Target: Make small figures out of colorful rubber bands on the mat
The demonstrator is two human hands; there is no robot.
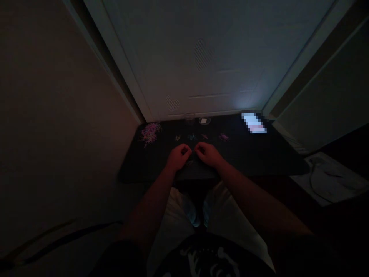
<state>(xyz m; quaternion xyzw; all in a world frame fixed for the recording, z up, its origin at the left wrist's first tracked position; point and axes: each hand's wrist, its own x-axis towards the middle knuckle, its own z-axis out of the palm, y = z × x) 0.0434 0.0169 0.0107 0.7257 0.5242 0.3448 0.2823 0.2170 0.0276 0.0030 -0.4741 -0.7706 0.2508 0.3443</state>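
Note:
The scene is very dark. My left hand [180, 156] and my right hand [208, 154] meet over the near middle of a black mat [259, 157] on the floor. Both have their fingers pinched together, almost touching each other. What they pinch is too small and dim to make out. A heap of pink and purple rubber bands [150, 132] lies at the mat's far left. Small clusters of bands, yellow [178, 137], blue [191, 136], pink [205, 136] and purple [223, 137], sit in a row just beyond my hands.
A white door [207, 61] stands right behind the mat. A lit phone screen [254, 123] glows at the mat's far right. A small clear cup [189, 117] and a round lid [204, 121] sit at the far edge. White paper with a cable [328, 181] lies to the right.

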